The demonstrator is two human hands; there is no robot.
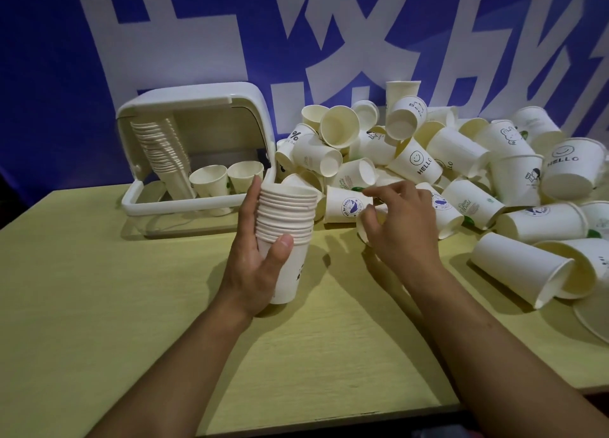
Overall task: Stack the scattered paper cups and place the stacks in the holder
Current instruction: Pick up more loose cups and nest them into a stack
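Observation:
My left hand (pixel 260 256) grips a stack of white paper cups (pixel 286 213), held upright just above the table's middle. My right hand (pixel 398 220) reaches into the near edge of the loose cup pile (pixel 461 160), its fingers curled over a single paper cup (pixel 364 228) that lies mostly hidden under the palm. A cup with a blue round logo (pixel 342 206) lies on its side just left of those fingers. The white cup holder (pixel 131 203) stands at the back left with its lid (pixel 211 94) raised. Inside it lean a tall stack (pixel 161 147) and two short upright cups (pixel 209 180).
Loose cups lie heaped across the right half of the yellow-green table (pixel 131 289), several rolling near the right edge (pixel 520 266). A blue wall with large white characters (pixel 329 42) rises right behind the table. The table's front edge runs along the bottom.

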